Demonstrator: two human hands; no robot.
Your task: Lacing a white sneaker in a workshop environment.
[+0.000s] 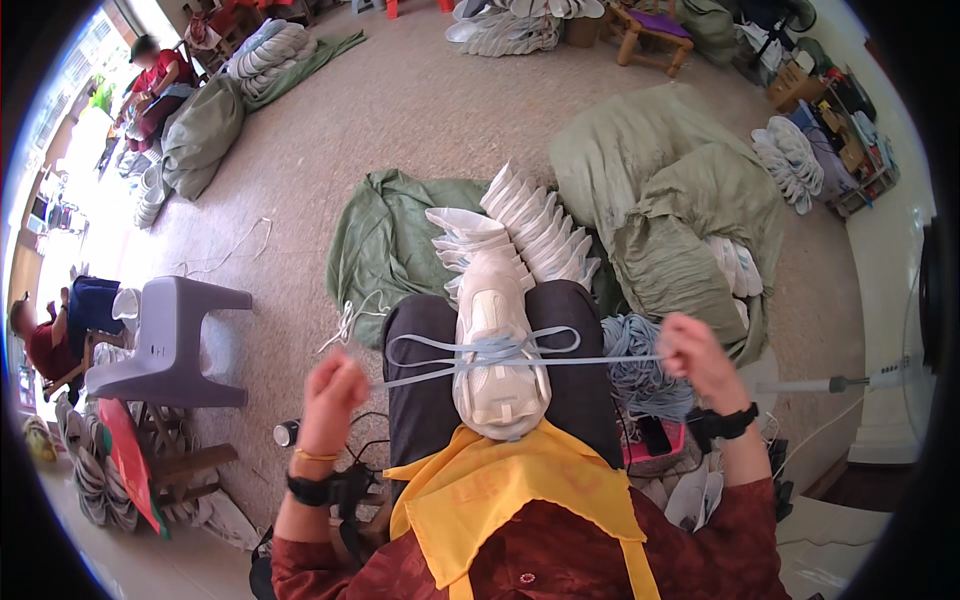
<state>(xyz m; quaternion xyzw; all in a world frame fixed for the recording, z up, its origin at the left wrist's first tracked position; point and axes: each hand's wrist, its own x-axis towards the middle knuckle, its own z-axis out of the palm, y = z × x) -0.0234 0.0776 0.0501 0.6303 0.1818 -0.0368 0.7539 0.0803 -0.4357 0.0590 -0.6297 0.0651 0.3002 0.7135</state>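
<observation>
A cream-white shoe upper (498,395) lies lengthwise on my lap between my dark-trousered thighs. Pale blue-grey shoelace (490,345) crosses its middle, with one loop standing out to each side. My left hand (336,388), off the shoe's left side, is closed on one stretch of lace. On the other side my right hand (697,358) pinches another stretch, pulled nearly straight. Both stretches run taut from the hands to the shoe. Beyond my knees, a row of stacked white shoe uppers (540,225) rests on a green cloth (385,235).
By my right thigh, a bundle of blue-grey laces (645,365) lies above a pink basket (660,455). Large green sacks (680,190) stand ahead on the right. A grey plastic stool (165,340) is at the left. Two people sit farther off on the left, near more uppers.
</observation>
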